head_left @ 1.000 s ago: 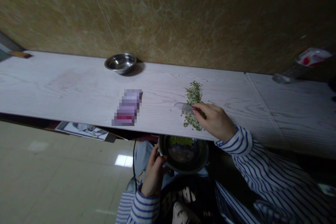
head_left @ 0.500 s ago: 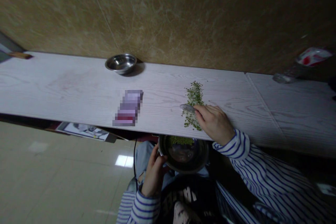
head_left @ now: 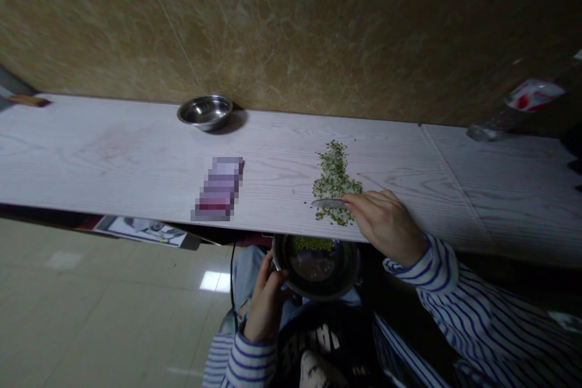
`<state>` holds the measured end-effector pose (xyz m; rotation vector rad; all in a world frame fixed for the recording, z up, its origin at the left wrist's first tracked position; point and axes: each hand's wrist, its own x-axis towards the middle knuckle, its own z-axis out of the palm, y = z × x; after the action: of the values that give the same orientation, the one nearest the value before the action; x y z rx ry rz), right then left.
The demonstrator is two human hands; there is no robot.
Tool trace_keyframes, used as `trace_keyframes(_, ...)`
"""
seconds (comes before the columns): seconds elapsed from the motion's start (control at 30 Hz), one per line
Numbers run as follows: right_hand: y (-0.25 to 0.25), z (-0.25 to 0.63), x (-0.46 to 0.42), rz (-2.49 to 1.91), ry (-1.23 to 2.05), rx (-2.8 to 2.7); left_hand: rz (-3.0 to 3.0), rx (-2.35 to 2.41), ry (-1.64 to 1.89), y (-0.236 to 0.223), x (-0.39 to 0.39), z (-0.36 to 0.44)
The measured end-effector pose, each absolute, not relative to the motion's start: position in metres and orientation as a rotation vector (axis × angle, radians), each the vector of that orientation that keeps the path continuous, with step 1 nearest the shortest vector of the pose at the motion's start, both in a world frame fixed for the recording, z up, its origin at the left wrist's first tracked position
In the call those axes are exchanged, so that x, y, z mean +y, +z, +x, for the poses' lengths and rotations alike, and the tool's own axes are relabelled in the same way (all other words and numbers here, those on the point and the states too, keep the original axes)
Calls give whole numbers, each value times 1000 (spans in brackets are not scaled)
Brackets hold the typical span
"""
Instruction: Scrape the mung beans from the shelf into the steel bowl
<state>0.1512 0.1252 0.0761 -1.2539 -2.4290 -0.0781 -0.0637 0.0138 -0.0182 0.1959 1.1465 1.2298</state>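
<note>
My right hand (head_left: 386,221) is closed around a metal spoon (head_left: 328,203), whose head points left and lies across the near part of some small green beans (head_left: 335,170). These look like mung beans, spread in a loose strip on the white wood-grained counter (head_left: 277,182). Below the counter's front edge, my left hand (head_left: 267,300) grips the left rim of a large metal bowl (head_left: 313,288), thumb on the near side. More green beans show in the bowl's far side, partly under the counter edge.
A small steel bowl (head_left: 205,114) stands against the wall, left of the beans. Nearer lies a flat pixelated item (head_left: 220,187). A clear plastic bottle (head_left: 513,108) is at the right, and a wooden-looking handle (head_left: 28,100) at the far left. An open drawer (head_left: 140,230) juts out below.
My right hand has moved the spoon toward the counter's front edge and slightly right. Some beans have shifted toward the right. My left hand and the large bowl stay nearly still.
</note>
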Motion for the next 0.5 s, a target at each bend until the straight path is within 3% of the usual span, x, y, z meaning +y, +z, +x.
trace_keyframes(0.5, 64, 145, 95, -1215, -149, -2369, 199, 1191, 1209, -23, 14, -61)
